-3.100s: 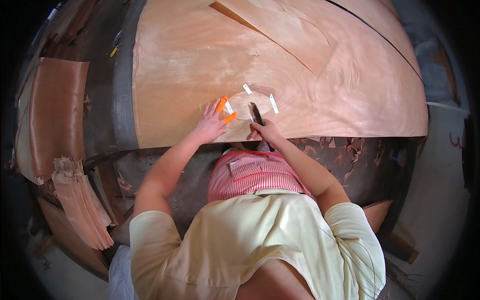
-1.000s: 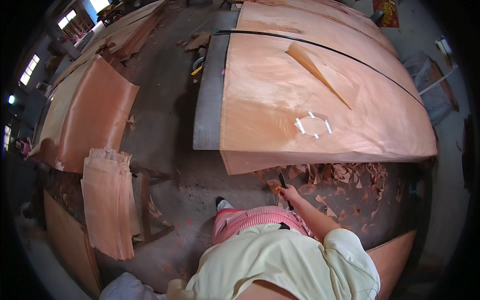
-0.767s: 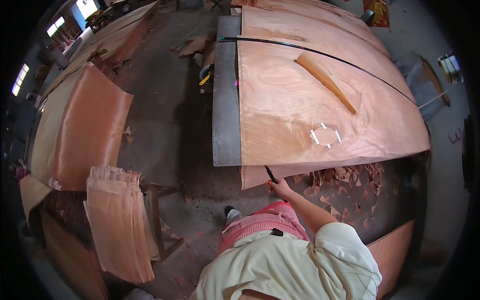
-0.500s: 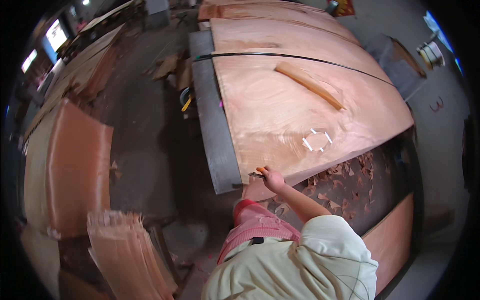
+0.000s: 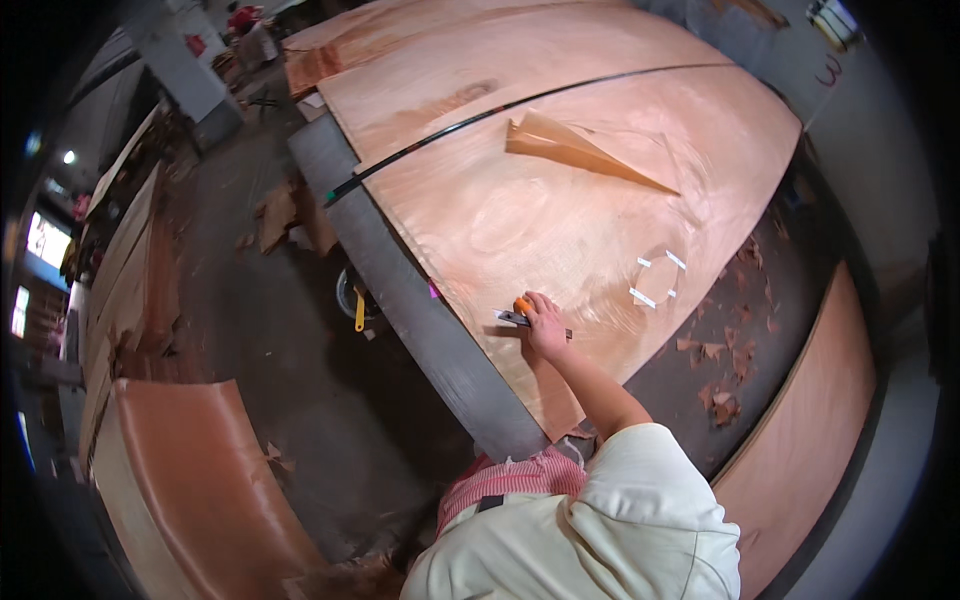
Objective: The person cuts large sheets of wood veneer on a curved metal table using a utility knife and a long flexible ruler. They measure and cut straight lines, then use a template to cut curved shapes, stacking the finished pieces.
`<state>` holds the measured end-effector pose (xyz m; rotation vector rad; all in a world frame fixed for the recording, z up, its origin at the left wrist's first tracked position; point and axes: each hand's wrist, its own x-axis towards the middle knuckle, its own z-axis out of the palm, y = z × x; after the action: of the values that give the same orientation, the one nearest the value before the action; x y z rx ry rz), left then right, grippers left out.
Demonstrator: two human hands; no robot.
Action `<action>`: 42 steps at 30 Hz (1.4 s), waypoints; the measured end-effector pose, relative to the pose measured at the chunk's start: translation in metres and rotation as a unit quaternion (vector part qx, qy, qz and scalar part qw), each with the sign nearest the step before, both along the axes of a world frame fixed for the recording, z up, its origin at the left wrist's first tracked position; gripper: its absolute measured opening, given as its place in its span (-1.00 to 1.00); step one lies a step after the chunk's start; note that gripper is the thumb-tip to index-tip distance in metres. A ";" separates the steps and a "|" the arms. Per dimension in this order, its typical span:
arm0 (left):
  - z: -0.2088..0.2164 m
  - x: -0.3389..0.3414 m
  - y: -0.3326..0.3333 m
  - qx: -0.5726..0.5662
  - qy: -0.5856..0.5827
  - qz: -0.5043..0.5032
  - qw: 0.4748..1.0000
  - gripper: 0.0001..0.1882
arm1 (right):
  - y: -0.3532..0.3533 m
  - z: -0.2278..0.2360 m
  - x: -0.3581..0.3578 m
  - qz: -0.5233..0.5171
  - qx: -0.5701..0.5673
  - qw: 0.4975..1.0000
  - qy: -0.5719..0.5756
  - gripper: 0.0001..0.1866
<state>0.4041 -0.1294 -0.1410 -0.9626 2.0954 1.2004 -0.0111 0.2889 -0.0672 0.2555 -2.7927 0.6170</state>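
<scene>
My right hand (image 5: pixel 546 328) is closed around a utility knife (image 5: pixel 513 318) with a silver blade and dark body. An orange part (image 5: pixel 521 305) shows at the fingers; whether it belongs to the knife I cannot tell. The hand is over the near left part of a large wood veneer sheet (image 5: pixel 480 240). To its right, an oval outline in the veneer (image 5: pixel 657 277) is marked by several white tape strips. Farther back lies a loose, folded veneer piece (image 5: pixel 575 155). My left hand is out of view.
A long black strip (image 5: pixel 470 120) crosses the sheet. Along its left edge runs a grey board (image 5: pixel 420 330). On the floor stand a bucket with a yellow-handled tool (image 5: pixel 360 312) and veneer scraps (image 5: pixel 725 365). Veneer stacks (image 5: pixel 200 450) line the left; a panel (image 5: pixel 800 450) leans at right.
My view has turned and the veneer stack appears closer. My right hand with the knife has moved inward over the sheet, away from its near corner.
</scene>
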 end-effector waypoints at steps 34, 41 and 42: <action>0.095 -0.958 0.382 -0.143 0.589 -0.606 0.515 -0.68 | -0.009 -0.001 -0.174 -0.412 0.005 0.911 -0.002 -0.43; 0.155 -1.071 0.329 -0.130 0.798 -0.461 0.365 -0.95 | -0.009 0.002 -0.176 -0.420 -0.004 0.907 -0.020 -0.47; 0.164 -1.088 0.300 -0.160 0.799 -0.449 0.368 -0.95 | -0.009 0.003 -0.177 -0.419 0.000 0.908 -0.023 -0.48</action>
<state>-0.6835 0.1704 0.0226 2.2454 3.0931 0.8653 -0.1882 0.2800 -0.0638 -0.9242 -2.5714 0.3903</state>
